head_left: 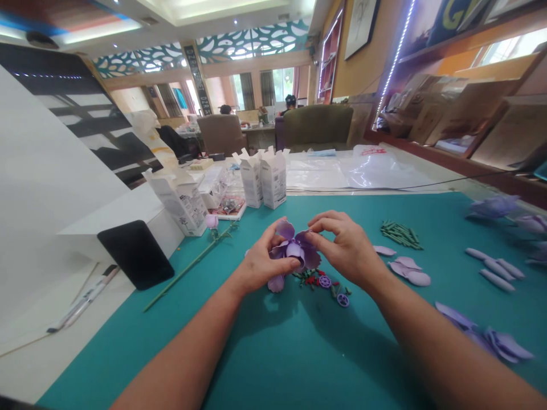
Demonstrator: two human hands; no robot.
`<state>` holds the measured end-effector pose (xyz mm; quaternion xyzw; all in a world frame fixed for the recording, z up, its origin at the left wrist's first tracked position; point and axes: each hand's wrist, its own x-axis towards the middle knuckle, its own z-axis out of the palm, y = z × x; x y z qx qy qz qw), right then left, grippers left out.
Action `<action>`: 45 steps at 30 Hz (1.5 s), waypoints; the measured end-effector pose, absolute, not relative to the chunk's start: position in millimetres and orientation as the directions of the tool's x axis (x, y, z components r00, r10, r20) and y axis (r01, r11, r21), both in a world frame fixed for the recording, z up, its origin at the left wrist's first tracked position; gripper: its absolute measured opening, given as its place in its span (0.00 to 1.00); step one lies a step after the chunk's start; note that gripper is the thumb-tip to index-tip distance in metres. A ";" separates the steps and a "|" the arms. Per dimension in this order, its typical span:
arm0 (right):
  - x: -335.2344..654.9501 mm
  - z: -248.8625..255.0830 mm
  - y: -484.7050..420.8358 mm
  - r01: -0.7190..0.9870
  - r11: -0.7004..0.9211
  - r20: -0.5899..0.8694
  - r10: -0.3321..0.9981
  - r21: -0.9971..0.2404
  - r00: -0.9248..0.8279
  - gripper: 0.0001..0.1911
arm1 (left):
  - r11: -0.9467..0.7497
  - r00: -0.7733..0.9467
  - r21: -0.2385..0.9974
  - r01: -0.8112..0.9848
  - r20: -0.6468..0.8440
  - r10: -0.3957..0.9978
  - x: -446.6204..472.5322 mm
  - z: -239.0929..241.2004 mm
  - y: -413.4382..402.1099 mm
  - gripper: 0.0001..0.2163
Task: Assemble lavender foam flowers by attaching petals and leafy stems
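Both of my hands hold a purple brick-built flower (294,249) just above the teal mat (299,347). My left hand (260,263) pinches its left side with thumb and fingers closed. On the right, my right hand (346,247) grips the petals, fingers curled over the top. Under the flower lies a small heap of red, green and purple parts (325,281). A loose purple petal (276,283) rests below my left hand.
Loose purple petals (408,269) and green rods (400,234) lie to the right, more purple pieces (491,272) and flowers (496,206) further right. A green stem with a bud (200,250) lies left, near white boxes (262,176) and a black tablet (134,253). People sit far back.
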<state>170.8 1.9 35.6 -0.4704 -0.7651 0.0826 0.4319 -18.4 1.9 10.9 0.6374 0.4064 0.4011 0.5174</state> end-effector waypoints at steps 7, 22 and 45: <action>169.4 35.6 0.5 0.665 0.554 0.596 0.778 -0.501 -0.199 0.07 | -0.145 0.344 0.983 0.115 0.098 0.934 -18.6 10.0 0.8 0.44; 163.6 29.0 0.4 0.661 0.603 0.633 0.735 -0.446 -0.243 0.09 | -0.126 0.338 0.990 0.064 0.097 0.936 -12.2 11.4 -2.1 0.44; 173.8 30.3 7.6 0.538 0.510 0.543 0.832 -0.671 -0.111 0.14 | 0.029 0.225 0.957 -0.288 0.038 0.974 -18.6 14.2 3.2 0.29</action>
